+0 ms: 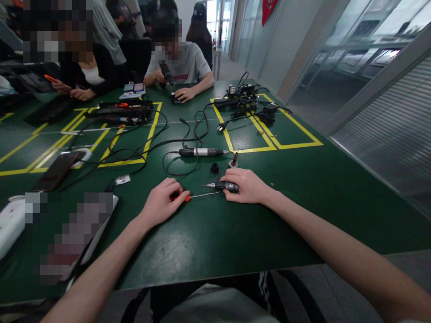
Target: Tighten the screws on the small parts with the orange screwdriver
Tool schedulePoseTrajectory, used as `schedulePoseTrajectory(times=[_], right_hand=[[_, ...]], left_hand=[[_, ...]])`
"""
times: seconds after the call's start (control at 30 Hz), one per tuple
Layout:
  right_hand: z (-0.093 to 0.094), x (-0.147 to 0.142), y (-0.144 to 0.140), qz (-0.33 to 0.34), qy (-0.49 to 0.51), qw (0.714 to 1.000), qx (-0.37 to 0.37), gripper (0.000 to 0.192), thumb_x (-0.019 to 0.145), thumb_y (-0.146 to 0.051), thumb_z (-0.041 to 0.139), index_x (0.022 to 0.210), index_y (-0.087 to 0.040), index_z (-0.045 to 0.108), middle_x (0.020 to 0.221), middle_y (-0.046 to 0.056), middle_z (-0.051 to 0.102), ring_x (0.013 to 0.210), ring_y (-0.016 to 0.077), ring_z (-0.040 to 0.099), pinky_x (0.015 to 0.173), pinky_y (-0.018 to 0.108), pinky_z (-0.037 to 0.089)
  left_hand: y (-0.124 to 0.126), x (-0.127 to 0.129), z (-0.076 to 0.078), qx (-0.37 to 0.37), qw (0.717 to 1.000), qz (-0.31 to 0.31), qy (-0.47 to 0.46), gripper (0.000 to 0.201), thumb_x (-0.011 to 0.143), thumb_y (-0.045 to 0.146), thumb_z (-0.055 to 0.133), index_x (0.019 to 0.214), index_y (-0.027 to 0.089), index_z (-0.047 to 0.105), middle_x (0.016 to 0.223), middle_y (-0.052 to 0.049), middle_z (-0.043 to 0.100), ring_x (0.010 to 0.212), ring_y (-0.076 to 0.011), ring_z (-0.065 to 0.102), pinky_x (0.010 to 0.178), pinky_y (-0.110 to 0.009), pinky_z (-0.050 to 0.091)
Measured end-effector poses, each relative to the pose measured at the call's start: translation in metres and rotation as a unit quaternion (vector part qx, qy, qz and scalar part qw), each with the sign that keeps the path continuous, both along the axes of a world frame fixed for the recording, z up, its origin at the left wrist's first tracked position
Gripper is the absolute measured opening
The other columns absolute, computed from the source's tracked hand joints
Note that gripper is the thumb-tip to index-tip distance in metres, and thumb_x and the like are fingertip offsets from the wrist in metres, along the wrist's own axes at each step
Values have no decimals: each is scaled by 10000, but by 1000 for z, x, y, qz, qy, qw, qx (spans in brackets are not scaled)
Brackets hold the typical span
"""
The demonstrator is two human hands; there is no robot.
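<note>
Head view: a slim screwdriver (195,196) with an orange-and-black handle lies flat on the green desk (208,242), spanning both hands. The left hand (160,202) curls closed over the handle. The right hand (247,185) grips a dark cylindrical tool body (225,186) (metal-tipped, smooth), pressed to the desk. Just beyond lie a black cap (214,168) and a corded rotary tool (200,152).

Probably a training workshop: a green bench (208,242) taped in yellow, strewn with rotary tools (201,152) and cables (141,148).
</note>
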State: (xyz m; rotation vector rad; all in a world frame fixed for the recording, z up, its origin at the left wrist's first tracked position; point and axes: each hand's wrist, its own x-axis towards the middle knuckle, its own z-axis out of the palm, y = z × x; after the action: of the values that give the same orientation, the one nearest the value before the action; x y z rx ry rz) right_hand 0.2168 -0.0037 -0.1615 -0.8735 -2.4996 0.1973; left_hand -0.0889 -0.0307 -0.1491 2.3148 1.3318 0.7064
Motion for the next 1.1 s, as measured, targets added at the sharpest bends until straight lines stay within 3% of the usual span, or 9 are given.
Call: schedulePoseTrajectory(times=[0.3, 0.47, 0.7, 0.9, 1.1], right_hand=[[-1, -1, 1, -11, 0, 1000, -8, 196, 851, -241, 638, 983, -151, 750, 902, 91, 728, 809, 224, 685, 743, 340, 568], [-2, -1, 2, -16, 8, 1000, -12, 202, 848, -242, 638, 981, -149, 759, 908, 96, 731, 822, 236, 700, 757, 357, 582], [1, 8, 4, -47, 34, 998, 11, 209, 860, -253, 646, 1005, -154, 760, 959, 122, 755, 877, 271, 713, 789, 401, 603], [1, 0, 0, -32, 39, 999, 15, 206, 845, -237, 644, 986, -134, 755, 910, 116, 743, 815, 248, 701, 745, 373, 597], [-2, -18, -14, -7, 30, 999, 40, 203, 848, -227, 642, 1005, -139, 735, 885, 110, 718, 808, 251, 671, 714, 360, 566]], left_hand=[[-1, 1, -3, -11, 995, -97, -8, 268, 945, 424, 678, 807, 194, 667, 802, -19, 638, 742, -169, 586, 681, -277, 454], [-3, 5, -2, -42, 988, -148, -32, 269, 930, 464, 730, 879, 199, 738, 894, -50, 694, 852, -197, 630, 757, -299, 499], [-6, 9, 4, -37, 993, -93, -59, 213, 933, 414, 689, 911, 208, 738, 874, -44, 708, 830, -199, 649, 767, -323, 527], [-9, 24, 13, 27, 994, -62, -83, 157, 964, 325, 627, 985, 201, 723, 996, -75, 737, 968, -239, 663, 882, -385, 538], [-4, 51, 11, 86, 996, -28, -17, 250, 863, 308, 716, 1089, 202, 733, 1098, -92, 733, 1025, -282, 640, 918, -448, 495]])
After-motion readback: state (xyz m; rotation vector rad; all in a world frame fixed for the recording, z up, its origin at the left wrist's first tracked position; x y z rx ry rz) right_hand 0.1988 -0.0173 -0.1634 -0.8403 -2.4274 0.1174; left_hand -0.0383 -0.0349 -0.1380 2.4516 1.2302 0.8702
